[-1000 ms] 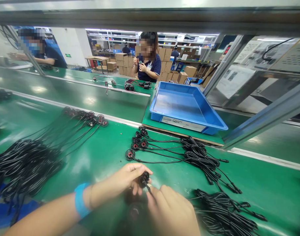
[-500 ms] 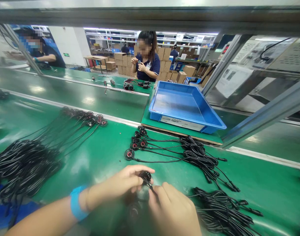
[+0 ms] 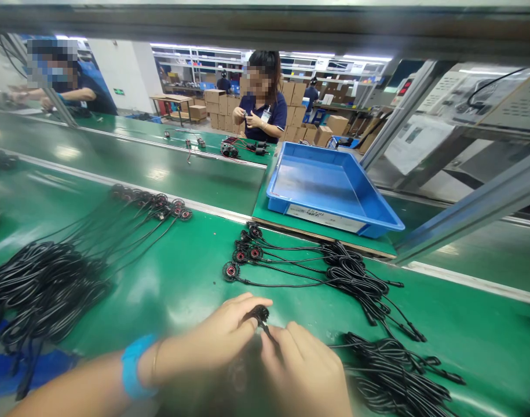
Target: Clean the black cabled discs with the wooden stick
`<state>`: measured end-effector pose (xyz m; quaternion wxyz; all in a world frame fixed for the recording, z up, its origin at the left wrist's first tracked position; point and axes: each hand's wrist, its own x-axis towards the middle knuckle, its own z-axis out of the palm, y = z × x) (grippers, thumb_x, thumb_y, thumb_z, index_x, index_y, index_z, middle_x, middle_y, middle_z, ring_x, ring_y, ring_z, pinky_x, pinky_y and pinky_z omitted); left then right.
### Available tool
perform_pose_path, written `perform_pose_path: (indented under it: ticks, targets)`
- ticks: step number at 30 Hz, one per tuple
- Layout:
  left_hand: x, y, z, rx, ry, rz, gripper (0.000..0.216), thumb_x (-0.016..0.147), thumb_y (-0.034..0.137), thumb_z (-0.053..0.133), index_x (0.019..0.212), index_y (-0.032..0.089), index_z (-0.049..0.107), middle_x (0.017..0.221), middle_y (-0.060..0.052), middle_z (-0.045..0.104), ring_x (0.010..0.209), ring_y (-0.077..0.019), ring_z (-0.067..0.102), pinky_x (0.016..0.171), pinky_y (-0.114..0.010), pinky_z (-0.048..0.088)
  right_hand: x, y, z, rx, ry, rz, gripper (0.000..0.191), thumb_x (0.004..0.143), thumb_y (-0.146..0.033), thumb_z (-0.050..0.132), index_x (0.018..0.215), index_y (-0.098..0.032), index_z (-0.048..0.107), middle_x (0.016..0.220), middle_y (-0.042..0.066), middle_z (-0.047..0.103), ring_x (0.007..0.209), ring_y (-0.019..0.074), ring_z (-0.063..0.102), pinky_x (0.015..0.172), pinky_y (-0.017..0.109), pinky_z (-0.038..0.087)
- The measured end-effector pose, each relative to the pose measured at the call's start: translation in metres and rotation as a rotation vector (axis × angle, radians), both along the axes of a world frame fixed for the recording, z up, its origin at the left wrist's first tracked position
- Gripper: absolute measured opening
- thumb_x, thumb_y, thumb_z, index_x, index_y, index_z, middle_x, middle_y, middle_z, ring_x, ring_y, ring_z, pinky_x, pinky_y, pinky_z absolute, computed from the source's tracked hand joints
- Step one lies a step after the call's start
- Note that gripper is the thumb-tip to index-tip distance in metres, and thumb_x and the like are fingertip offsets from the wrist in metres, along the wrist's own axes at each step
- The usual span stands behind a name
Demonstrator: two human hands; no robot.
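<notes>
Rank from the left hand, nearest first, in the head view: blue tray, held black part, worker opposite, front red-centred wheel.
1. Held black part: in the left hand.
2. Front red-centred wheel: just beyond.
3. Blue tray: farther, rightward.
4. Worker opposite: farthest, ahead.

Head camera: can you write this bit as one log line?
left hand: holds black part | right hand: holds its cable | ahead: blue tray

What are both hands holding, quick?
Left hand: closed, holding a small black part.
Right hand: closed, pinching a black cable at that part.
</notes>
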<state>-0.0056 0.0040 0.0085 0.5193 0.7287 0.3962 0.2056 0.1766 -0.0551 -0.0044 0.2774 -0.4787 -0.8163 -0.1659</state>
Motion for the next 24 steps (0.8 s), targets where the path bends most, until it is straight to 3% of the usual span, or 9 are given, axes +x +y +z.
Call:
perform_pose_path:
  ticks: [2,5,8,11,15,19,24]
  targets:
    - [0.000,0.002,-0.002,-0.070,-0.058,-0.006,0.039,0.093,0.022,0.044,0.128,0.028,0.060,0.132,-0.005,0.058,0.123,-0.0235,0.050,0.109,-0.039,0.037,0.001,-0.001,0.000,-0.025,0.000,-0.014,0.008,0.086,-0.019,0.060,0.079,-0.023,0.061,0.065,-0.001,0.052,0.056,0.0149,0.046,0.053,0.033,0.026]
    - [0.001,0.006,-0.007,-0.326,-0.195,-0.001,0.035,0.090,0.021,0.045,0.120,0.023,0.063,0.098,-0.004,0.066,0.083,-0.0168,0.059,0.076,-0.029,0.049,0.001,0.000,-0.002,-0.064,0.021,-0.016,0.004,0.087,-0.021,0.060,0.085,-0.023,0.063,0.067,0.000,0.054,0.057,0.0148,0.050,0.052,0.032,0.030]
    - [0.002,0.009,-0.012,-0.503,-0.298,0.031,0.033,0.089,0.024,0.048,0.118,0.020,0.062,0.075,0.000,0.058,0.060,-0.0112,0.048,0.054,-0.022,0.038,0.001,0.002,-0.007,-0.110,0.081,0.019,0.006,0.088,-0.025,0.059,0.091,-0.024,0.063,0.072,0.000,0.059,0.060,0.0147,0.055,0.052,0.030,0.034]
    - [0.002,0.010,-0.009,-0.514,-0.326,0.039,0.032,0.086,0.021,0.050,0.116,0.018,0.062,0.072,0.002,0.053,0.060,-0.0106,0.046,0.053,-0.020,0.034,0.001,0.003,-0.011,-0.220,0.153,0.043,0.019,0.090,-0.027,0.056,0.107,-0.023,0.062,0.080,0.000,0.063,0.066,0.0148,0.060,0.056,0.029,0.040]
    - [0.002,0.011,0.002,-0.501,-0.316,-0.051,0.023,0.085,0.019,0.051,0.103,0.017,0.065,0.071,0.002,0.053,0.061,-0.0106,0.044,0.054,-0.021,0.035,0.002,0.003,-0.014,-0.324,0.113,0.102,0.040,0.088,-0.022,0.055,0.127,-0.024,0.054,0.099,0.003,0.066,0.076,0.0158,0.062,0.064,0.029,0.045]
    - [0.000,0.012,0.007,-0.443,-0.311,-0.132,0.015,0.080,0.015,0.053,0.089,0.016,0.065,0.081,0.001,0.059,0.065,-0.0110,0.044,0.060,-0.021,0.038,0.002,0.006,-0.012,-0.302,0.015,0.138,0.042,0.083,-0.020,0.056,0.125,-0.025,0.056,0.102,0.004,0.065,0.077,0.0166,0.060,0.064,0.030,0.042]
    - [-0.003,0.014,-0.001,-0.554,-0.313,-0.190,0.023,0.078,0.018,0.052,0.098,0.016,0.064,0.067,0.005,0.049,0.056,-0.0087,0.037,0.056,-0.020,0.037,0.004,0.007,-0.009,-0.200,-0.087,0.160,0.035,0.081,-0.029,0.064,0.115,-0.024,0.062,0.088,0.003,0.062,0.070,0.0170,0.053,0.059,0.032,0.035]
